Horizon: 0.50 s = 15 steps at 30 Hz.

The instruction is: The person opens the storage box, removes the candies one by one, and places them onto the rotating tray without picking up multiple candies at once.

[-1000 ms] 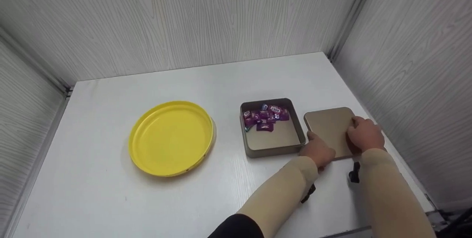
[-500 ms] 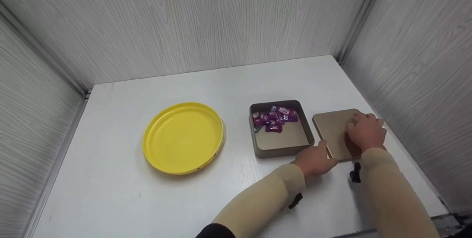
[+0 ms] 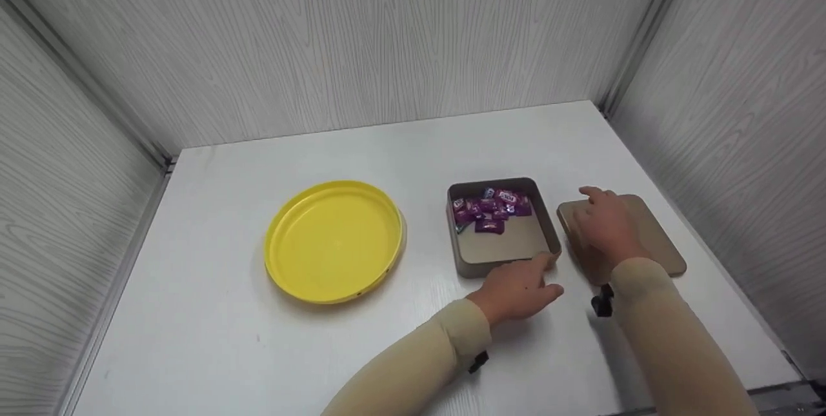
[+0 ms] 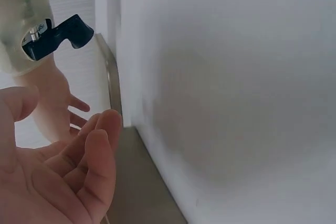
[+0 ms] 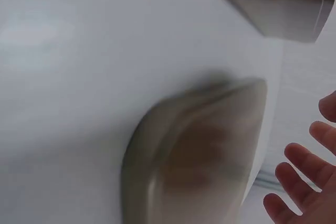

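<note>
On a white table (image 3: 271,351), a yellow round lid (image 3: 334,240) lies well left of an open square tin (image 3: 502,249), purple sweets (image 3: 490,209) heaped at its far side. Its flat lid (image 3: 652,235) lies just right, edges skewed, near the table's right edge. The right hand (image 3: 603,222) hovers over it, fingers spread; the left hand (image 3: 516,287), relaxed and empty, touches the tin's near corner.

– The tin (image 3: 502,245)?
– Square, gold, open, purple wrapped sweets (image 3: 490,207) heaped in its twelve o'clock end.
– Its lid (image 3: 652,242)?
– Flat on the tabletop, just beside it at three o'clock.
</note>
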### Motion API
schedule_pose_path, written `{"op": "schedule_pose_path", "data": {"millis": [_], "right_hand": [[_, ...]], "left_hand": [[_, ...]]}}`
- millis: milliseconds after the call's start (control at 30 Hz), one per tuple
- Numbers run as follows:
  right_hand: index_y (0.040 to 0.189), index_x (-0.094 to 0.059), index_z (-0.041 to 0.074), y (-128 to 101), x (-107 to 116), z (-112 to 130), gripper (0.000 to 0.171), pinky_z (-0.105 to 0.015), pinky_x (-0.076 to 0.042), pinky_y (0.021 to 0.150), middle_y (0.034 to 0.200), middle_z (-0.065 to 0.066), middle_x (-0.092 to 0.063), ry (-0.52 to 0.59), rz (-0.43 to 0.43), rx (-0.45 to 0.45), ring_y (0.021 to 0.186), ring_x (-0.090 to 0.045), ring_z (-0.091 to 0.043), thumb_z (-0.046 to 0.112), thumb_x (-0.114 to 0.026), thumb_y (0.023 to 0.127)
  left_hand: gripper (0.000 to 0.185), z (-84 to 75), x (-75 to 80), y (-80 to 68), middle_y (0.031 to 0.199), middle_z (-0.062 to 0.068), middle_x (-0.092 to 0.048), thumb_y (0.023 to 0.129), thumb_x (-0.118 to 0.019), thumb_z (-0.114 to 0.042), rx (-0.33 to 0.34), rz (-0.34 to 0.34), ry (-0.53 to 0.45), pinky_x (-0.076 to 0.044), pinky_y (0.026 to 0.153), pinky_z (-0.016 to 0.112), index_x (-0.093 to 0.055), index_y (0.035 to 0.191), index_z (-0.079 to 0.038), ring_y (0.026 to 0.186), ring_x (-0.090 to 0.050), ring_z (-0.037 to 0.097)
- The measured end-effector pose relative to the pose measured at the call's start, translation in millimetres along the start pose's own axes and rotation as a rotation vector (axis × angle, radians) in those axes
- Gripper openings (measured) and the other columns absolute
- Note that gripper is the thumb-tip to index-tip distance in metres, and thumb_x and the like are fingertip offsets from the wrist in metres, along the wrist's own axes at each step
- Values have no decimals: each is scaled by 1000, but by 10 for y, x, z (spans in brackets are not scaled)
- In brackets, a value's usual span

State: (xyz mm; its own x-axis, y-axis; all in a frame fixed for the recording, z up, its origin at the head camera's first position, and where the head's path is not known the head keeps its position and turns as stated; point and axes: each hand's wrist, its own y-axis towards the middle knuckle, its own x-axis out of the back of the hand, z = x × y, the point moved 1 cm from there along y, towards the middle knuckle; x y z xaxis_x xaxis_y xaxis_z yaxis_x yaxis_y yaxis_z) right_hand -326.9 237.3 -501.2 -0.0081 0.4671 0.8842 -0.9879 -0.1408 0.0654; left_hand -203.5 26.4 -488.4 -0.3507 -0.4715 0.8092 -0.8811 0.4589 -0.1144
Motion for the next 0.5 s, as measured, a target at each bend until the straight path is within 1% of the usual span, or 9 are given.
{"op": "schedule_pose_path", "data": {"millis": [33,67,167,233,300,367,500], "right_hand": [[146,-47,-1,4,-13,48,51,-63,-41,98,133,-31,-53,36,16,-6,119,-51,-49,18,-43,98],[147,-45,0,5,-24,99,52,-63,-40,99,133,-31,-52,68,35,-15,120,-51,-49,19,-43,99],[152,-39,1,15,-83,251,56,-64,-39,102,136,-31,-50,105,104,-36,123,-50,-49,23,-43,100],[154,-35,1,21,-134,339,59,-64,-40,102,138,-31,-49,104,145,-46,123,-50,-48,24,-45,100],[156,-29,1,15,-187,425,64,-63,-43,98,139,-32,-49,89,191,-53,120,-53,-47,23,-46,98],[157,-24,0,3,-245,498,68,-62,-44,95,140,-32,-48,78,228,-58,117,-54,-45,20,-47,97],[157,-19,-1,-42,-359,617,72,-60,-46,93,139,-32,-50,34,281,-65,109,-57,-40,12,-49,92]], "left_hand": [[57,26,25,-35,105,-9,-66,100,-54,-49,-3,-8,3,-51,83,28,-45,149,-21,92,-61,4],[56,53,49,-70,104,-9,-66,100,-55,-48,-4,-17,8,-51,82,28,-46,148,-21,91,-61,4],[56,141,120,-181,107,-8,-69,100,-55,-48,13,-40,36,-52,83,29,-45,148,-21,94,-64,5],[57,204,165,-249,109,-7,-70,100,-55,-48,26,-55,42,-53,84,30,-44,149,-21,95,-65,6],[58,267,207,-304,110,-6,-71,101,-55,-47,38,-71,44,-53,83,31,-43,150,-20,95,-66,7],[58,333,256,-353,107,-6,-70,100,-56,-46,48,-90,41,-53,81,32,-43,151,-20,92,-65,8],[57,480,355,-428,107,-7,-69,100,-57,-45,67,-115,15,-53,83,33,-44,151,-20,92,-63,7]]}}
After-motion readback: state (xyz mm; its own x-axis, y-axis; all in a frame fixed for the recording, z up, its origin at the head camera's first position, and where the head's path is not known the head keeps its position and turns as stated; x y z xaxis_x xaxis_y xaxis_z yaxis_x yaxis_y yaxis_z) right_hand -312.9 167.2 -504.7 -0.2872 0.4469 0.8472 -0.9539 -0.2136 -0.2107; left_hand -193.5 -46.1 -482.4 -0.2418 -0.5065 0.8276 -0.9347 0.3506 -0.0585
